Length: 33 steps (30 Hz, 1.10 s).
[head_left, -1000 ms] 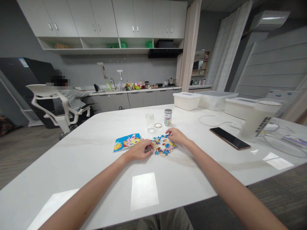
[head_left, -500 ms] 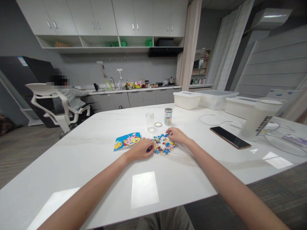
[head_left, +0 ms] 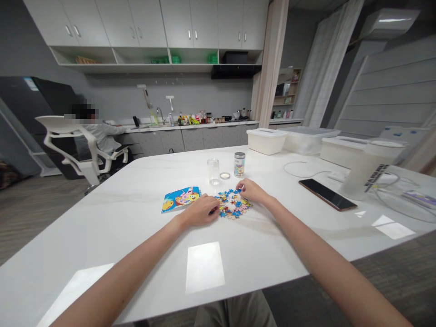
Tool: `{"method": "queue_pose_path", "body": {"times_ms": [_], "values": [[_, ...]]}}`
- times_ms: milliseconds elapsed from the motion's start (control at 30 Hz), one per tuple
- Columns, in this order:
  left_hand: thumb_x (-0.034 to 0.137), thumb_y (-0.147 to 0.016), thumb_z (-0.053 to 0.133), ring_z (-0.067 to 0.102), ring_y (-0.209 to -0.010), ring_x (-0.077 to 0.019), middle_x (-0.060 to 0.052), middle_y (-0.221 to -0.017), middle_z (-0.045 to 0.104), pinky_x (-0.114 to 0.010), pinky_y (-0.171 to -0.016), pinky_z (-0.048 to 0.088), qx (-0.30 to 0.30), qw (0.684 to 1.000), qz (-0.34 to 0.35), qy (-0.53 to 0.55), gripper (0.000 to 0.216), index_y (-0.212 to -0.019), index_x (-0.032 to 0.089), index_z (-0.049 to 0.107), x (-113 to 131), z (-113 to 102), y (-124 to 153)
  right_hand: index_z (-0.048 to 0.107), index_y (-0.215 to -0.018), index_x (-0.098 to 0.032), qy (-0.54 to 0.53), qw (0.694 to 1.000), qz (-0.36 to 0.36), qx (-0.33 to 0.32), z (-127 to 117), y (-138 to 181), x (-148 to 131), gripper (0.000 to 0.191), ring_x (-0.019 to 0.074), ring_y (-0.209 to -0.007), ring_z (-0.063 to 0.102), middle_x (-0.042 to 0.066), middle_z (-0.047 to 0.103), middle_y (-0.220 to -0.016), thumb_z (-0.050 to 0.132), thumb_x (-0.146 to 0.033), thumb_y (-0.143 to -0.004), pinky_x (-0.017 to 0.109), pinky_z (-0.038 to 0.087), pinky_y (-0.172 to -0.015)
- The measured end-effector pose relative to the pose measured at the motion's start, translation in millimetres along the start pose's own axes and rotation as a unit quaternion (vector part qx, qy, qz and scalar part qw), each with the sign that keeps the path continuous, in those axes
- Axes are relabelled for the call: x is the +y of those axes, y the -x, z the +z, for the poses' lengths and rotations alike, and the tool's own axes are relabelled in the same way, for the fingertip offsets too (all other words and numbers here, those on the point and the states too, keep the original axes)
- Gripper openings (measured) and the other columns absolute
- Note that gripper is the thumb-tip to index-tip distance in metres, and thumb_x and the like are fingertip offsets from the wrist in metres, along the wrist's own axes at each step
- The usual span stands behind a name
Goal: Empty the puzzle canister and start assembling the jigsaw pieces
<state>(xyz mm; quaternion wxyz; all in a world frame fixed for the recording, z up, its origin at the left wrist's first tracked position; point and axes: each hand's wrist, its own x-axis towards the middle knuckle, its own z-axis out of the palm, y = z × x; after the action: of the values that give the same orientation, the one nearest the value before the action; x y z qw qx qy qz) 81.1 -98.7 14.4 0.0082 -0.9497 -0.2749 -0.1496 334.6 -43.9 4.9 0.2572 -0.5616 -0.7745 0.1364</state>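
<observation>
Both hands down on the white surface (head_left: 136, 236), one at each side of a heap of small coloured puzzle pieces (head_left: 233, 206). Left hand (head_left: 200, 211) palm down at the heap's left edge, fingers curled loosely, tips touching the nearest pieces; whether a piece is pinched, cannot tell. Right hand (head_left: 252, 190) at the heap's far right edge, fingers bent and tips pressed among the pieces; grip likewise too small to make out. Heap lying near the middle of the surface, straight ahead between the two forearms.

Just left of the heap, touching distance from the left hand, a flat picture card (head_left: 180, 199) in blue and yellow. Beyond the heap, a clear empty glass jar (head_left: 213, 171), a small round lid (head_left: 225, 175) lying flat beside it, and a printed tin (head_left: 239, 164) standing upright. Farther right, a dark phone (head_left: 327, 194) lying face up, a tall white cylindrical appliance (head_left: 366, 170), a white cable (head_left: 299, 170), and lidded white plastic bins (head_left: 267, 140) along the far edge.

Behind, a kitchen counter (head_left: 190, 128) with bottles and a tap, white wall cabinets (head_left: 153, 22) above, a beige curtain (head_left: 269, 63). At the left, another person (head_left: 98, 136) seated in a white office chair (head_left: 73, 150), facing the counter.
</observation>
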Motion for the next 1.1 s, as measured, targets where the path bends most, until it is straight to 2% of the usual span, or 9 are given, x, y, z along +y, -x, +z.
{"method": "queue_pose_path", "body": {"times_ms": [200, 333, 433, 533, 600, 700, 833, 1000, 1100], "values": [[0.018, -0.087, 0.041, 0.051, -0.071, -0.0165, -0.003, -0.077, 0.059, -0.032, -0.076, 0.037, -0.002, 1.000, -0.002, -0.009, 0.015, -0.079, 0.019, 0.054, 2.7, -1.3, -0.7, 0.064, -0.070, -0.016, -0.071, 0.997, 0.014, 0.015, -1.5, 0.0, -2.2, 0.014, 0.0127, -0.072, 0.055, 0.001, 0.065, -0.076, 0.059, -0.004, -0.065, 0.022, 0.042, -0.070], [0.025, -0.089, 0.043, 0.053, -0.080, -0.0218, -0.008, -0.084, 0.060, -0.036, -0.078, 0.037, 0.050, 0.992, -0.055, -0.098, 0.014, -0.084, 0.018, 0.054, 4.9, -3.9, -0.9, 0.062, -0.073, -0.016, -0.168, 0.984, 0.055, 0.002, -1.1, -2.7, -5.8, 0.010, 0.0117, -0.066, 0.058, 0.001, 0.066, -0.072, 0.059, -0.008, -0.069, 0.021, 0.044, -0.061], [0.027, -0.092, 0.040, 0.054, -0.083, -0.0243, -0.009, -0.086, 0.059, -0.038, -0.078, 0.037, 0.098, 0.976, -0.134, -0.143, 0.016, -0.088, 0.018, 0.053, 2.0, -3.1, -1.1, 0.061, -0.076, -0.015, -0.253, 0.963, 0.090, -0.021, -1.0, -3.4, -8.7, 0.005, 0.0120, -0.064, 0.062, 0.003, 0.066, -0.072, 0.059, -0.011, -0.073, 0.019, 0.045, -0.054], [0.027, -0.094, 0.038, 0.055, -0.076, -0.0227, -0.007, -0.080, 0.059, -0.036, -0.073, 0.038, 0.118, 0.962, -0.201, -0.140, 0.017, -0.088, 0.020, 0.052, -2.5, 0.5, -1.1, 0.059, -0.078, -0.015, -0.322, 0.940, 0.108, -0.038, -3.5, -1.5, -12.1, 0.004, 0.0122, -0.066, 0.065, 0.005, 0.068, -0.072, 0.059, -0.012, -0.075, 0.018, 0.048, -0.055], [0.029, -0.095, 0.040, 0.055, -0.071, -0.0222, -0.007, -0.078, 0.059, -0.035, -0.069, 0.037, 0.126, 0.954, -0.229, -0.150, 0.016, -0.088, 0.020, 0.052, -4.3, 3.2, -1.0, 0.061, -0.082, -0.015, -0.368, 0.922, 0.112, -0.053, -6.0, 0.6, -14.4, 0.006, 0.0107, -0.063, 0.064, 0.004, 0.068, -0.072, 0.059, -0.013, -0.077, 0.019, 0.050, -0.058], [0.035, -0.094, 0.043, 0.055, -0.071, -0.0227, -0.008, -0.078, 0.058, -0.035, -0.068, 0.036, 0.135, 0.940, -0.242, -0.197, 0.020, -0.089, 0.018, 0.052, -3.6, 5.4, -1.2, 0.066, -0.086, -0.015, -0.453, 0.878, 0.122, -0.097, -8.4, 3.2, -17.4, 0.010, 0.0072, -0.056, 0.056, 0.002, 0.066, -0.069, 0.060, -0.012, -0.079, 0.017, 0.049, -0.057], [0.038, -0.094, 0.042, 0.055, -0.081, -0.0259, -0.011, -0.086, 0.058, -0.038, -0.074, 0.037, 0.129, 0.938, -0.212, -0.241, 0.025, -0.089, 0.017, 0.053, 0.3, 2.6, -2.3, 0.070, -0.080, -0.014, -0.503, 0.842, 0.145, -0.132, -8.5, 4.8, -19.1, 0.010, 0.0061, -0.057, 0.054, 0.000, 0.064, -0.069, 0.061, -0.008, -0.079, 0.015, 0.048, -0.058], [0.029, -0.095, 0.041, 0.053, -0.085, -0.0246, -0.009, -0.088, 0.056, -0.038, -0.078, 0.036, 0.058, 0.980, -0.079, -0.172, 0.019, -0.090, 0.017, 0.055, 1.9, -2.5, -3.8, 0.071, -0.081, -0.013, -0.535, 0.820, 0.157, -0.130, -10.1, 5.9, -20.8, 0.015, 0.0058, -0.060, 0.057, 0.000, 0.067, -0.071, 0.065, -0.001, -0.074, 0.015, 0.048, -0.061], [0.027, -0.096, 0.038, 0.053, -0.083, -0.0228, -0.008, -0.089, 0.056, -0.037, -0.078, 0.036, 0.032, 0.989, -0.023, -0.146, 0.022, -0.091, 0.017, 0.057, 0.7, -1.9, -4.0, 0.070, -0.075, -0.012, -0.535, 0.818, 0.167, -0.126, -11.9, 6.4, -22.8, 0.020, 0.0055, -0.064, 0.060, 0.000, 0.068, -0.070, 0.065, 0.006, -0.069, 0.012, 0.047, -0.060]]}}
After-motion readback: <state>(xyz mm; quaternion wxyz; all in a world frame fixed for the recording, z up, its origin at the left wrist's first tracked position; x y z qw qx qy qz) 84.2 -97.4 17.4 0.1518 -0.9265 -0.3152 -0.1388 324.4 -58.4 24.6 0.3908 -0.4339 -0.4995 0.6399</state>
